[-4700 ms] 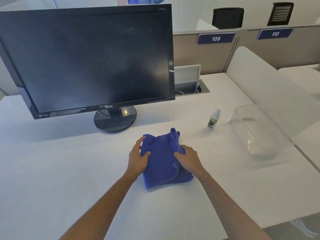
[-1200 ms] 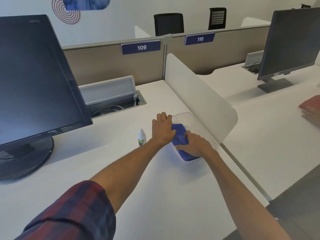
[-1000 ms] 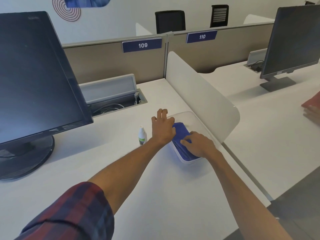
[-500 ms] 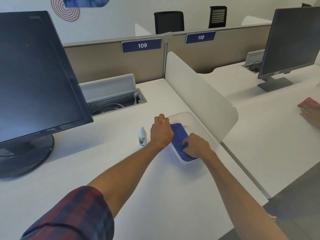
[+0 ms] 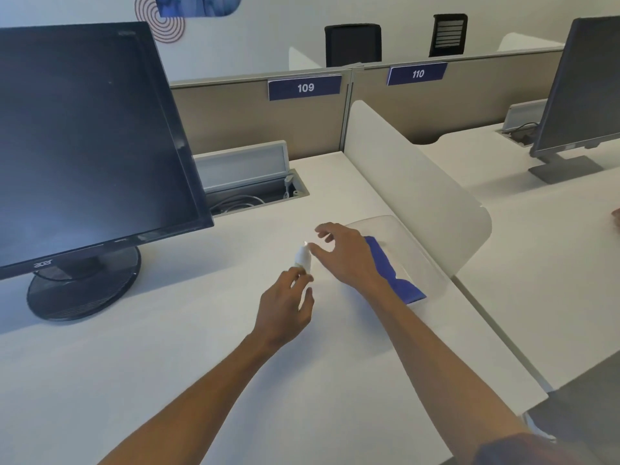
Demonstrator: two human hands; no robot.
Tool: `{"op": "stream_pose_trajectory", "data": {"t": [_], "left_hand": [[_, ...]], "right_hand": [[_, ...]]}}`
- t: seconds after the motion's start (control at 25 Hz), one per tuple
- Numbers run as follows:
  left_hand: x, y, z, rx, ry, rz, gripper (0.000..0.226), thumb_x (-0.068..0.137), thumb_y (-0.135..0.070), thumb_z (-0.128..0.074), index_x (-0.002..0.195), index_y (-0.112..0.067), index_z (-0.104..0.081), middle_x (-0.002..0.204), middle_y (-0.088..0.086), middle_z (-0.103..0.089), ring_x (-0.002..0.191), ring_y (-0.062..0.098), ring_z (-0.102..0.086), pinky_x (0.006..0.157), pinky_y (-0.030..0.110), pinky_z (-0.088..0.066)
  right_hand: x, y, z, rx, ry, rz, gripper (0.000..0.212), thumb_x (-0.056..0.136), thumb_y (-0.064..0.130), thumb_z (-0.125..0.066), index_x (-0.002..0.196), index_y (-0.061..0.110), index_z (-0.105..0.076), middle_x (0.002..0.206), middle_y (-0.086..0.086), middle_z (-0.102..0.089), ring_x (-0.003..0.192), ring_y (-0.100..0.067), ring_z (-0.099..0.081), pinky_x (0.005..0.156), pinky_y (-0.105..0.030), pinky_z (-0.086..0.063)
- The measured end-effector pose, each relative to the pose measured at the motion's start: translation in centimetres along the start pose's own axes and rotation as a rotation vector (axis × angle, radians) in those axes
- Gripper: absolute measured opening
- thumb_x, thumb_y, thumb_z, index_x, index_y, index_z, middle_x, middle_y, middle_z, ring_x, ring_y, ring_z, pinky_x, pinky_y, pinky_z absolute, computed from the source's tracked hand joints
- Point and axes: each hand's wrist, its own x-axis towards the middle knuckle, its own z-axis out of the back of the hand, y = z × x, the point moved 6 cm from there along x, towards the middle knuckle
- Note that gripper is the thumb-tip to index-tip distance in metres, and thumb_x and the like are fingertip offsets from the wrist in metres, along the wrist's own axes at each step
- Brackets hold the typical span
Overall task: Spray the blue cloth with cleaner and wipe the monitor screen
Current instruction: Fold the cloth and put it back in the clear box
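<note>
My left hand grips the small white spray bottle just above the white desk, in front of the monitor's right corner. My right hand hovers beside the bottle's top with fingers spread, its thumb and forefinger close to the cap. The folded blue cloth lies in a clear plastic container to the right, partly hidden by my right wrist. The black monitor stands at the left on its round base, its screen dark.
A white curved divider borders the desk just behind the container. An open cable tray sits behind the monitor. A second monitor stands on the neighbouring desk at the right. The desk's front edge runs near my right forearm.
Both hands have left the blue cloth in the container. My left hand has picked up the spray bottle, and my right hand has moved left toward its top.
</note>
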Motion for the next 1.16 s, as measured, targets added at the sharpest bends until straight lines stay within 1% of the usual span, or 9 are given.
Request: {"op": "stream_pose_trajectory", "data": {"t": [0.12, 0.24, 0.36, 0.44, 0.6, 0.76, 0.92, 1.04, 1.16], "left_hand": [[-2.1, 2.3, -0.1, 0.039, 0.034, 0.084, 0.026, 0.086, -0.026, -0.057, 0.109, -0.015, -0.065, 0.113, 0.002, -0.064, 0.087, 0.022, -0.065, 0.064, 0.033, -0.057], [-3.8, 4.7, -0.3, 0.133, 0.093, 0.170, 0.043, 0.088, -0.039, -0.046, 0.118, -0.012, -0.062, 0.124, 0.009, -0.063, 0.109, 0.030, -0.063, 0.088, 0.039, -0.052], [-5.0, 7.3, -0.6, 0.221, 0.223, 0.276, 0.070, 0.089, -0.057, -0.029, 0.138, -0.011, -0.047, 0.147, 0.012, -0.045, 0.138, 0.029, -0.039, 0.110, 0.046, -0.033], [-5.5, 8.7, -1.0, 0.226, 0.312, 0.324, 0.083, 0.086, -0.065, -0.016, 0.149, -0.013, -0.030, 0.158, 0.008, -0.028, 0.147, 0.025, -0.020, 0.118, 0.046, -0.017], [-5.6, 9.5, -1.1, 0.227, 0.387, 0.347, 0.093, 0.081, -0.072, -0.004, 0.154, -0.014, -0.014, 0.163, 0.001, -0.009, 0.150, 0.017, -0.003, 0.121, 0.044, -0.002], [-5.7, 9.7, -1.1, 0.238, 0.399, 0.358, 0.092, 0.082, -0.074, -0.004, 0.155, -0.017, -0.007, 0.164, -0.002, -0.003, 0.150, 0.016, 0.001, 0.121, 0.045, 0.002], [-6.0, 9.8, -1.1, 0.235, 0.385, 0.345, 0.086, 0.087, -0.072, -0.008, 0.155, -0.020, -0.002, 0.163, -0.004, -0.001, 0.150, 0.014, 0.002, 0.121, 0.045, 0.003], [-6.1, 9.8, -1.1, 0.243, 0.382, 0.343, 0.084, 0.089, -0.071, -0.011, 0.155, -0.019, -0.003, 0.163, -0.004, 0.000, 0.150, 0.012, 0.005, 0.121, 0.045, 0.004], [-6.1, 9.9, -1.1, 0.246, 0.381, 0.341, 0.085, 0.088, -0.071, -0.011, 0.155, -0.018, -0.003, 0.163, -0.005, 0.002, 0.149, 0.011, 0.007, 0.120, 0.045, 0.004]], "right_hand": [[0.9, 0.5, -2.3, -0.076, 0.122, -0.050, 0.058, 0.087, 0.058, -0.059, 0.135, 0.026, -0.052, 0.129, 0.009, -0.061, 0.116, -0.012, -0.056, 0.093, -0.032, -0.046], [0.9, 1.2, -3.8, -0.072, 0.163, -0.034, 0.052, 0.087, 0.051, -0.065, 0.132, 0.026, -0.057, 0.127, 0.007, -0.064, 0.110, -0.013, -0.060, 0.081, -0.023, -0.043], [0.7, 1.5, -5.6, -0.036, 0.193, -0.034, 0.052, 0.085, 0.047, -0.069, 0.131, 0.028, -0.057, 0.130, 0.006, -0.062, 0.113, -0.015, -0.059, 0.092, -0.029, -0.045], [0.6, 1.7, -7.4, -0.120, 0.260, -0.004, 0.057, 0.087, 0.047, -0.066, 0.138, 0.028, -0.050, 0.138, 0.004, -0.056, 0.123, -0.018, -0.053, 0.102, -0.033, -0.041], [0.9, 2.7, -10.1, -0.313, 0.287, 0.060, 0.057, 0.092, 0.050, -0.058, 0.141, 0.023, -0.048, 0.139, 0.000, -0.056, 0.127, -0.021, -0.050, 0.104, -0.034, -0.040], [1.7, 4.0, -12.3, -0.352, 0.268, 0.062, 0.041, 0.088, 0.049, -0.061, 0.113, 0.015, -0.066, 0.110, -0.002, -0.068, 0.104, -0.023, -0.061, 0.085, -0.035, -0.049], [1.9, 4.3, -13.7, -0.360, 0.276, 0.054, 0.024, 0.085, 0.036, -0.064, 0.091, 0.012, -0.063, 0.089, -0.003, -0.066, 0.088, -0.025, -0.061, 0.065, -0.029, -0.037], [1.9, 4.0, -13.4, -0.293, 0.247, 0.052, 0.026, 0.083, 0.038, -0.068, 0.091, 0.013, -0.063, 0.089, -0.001, -0.065, 0.084, -0.024, -0.060, 0.065, -0.029, -0.038], [1.6, 3.0, -11.7, -0.060, 0.179, -0.032, 0.037, 0.076, 0.043, -0.075, 0.098, 0.014, -0.068, 0.094, 0.001, -0.069, 0.084, -0.021, -0.063, 0.072, -0.033, -0.049]]}}
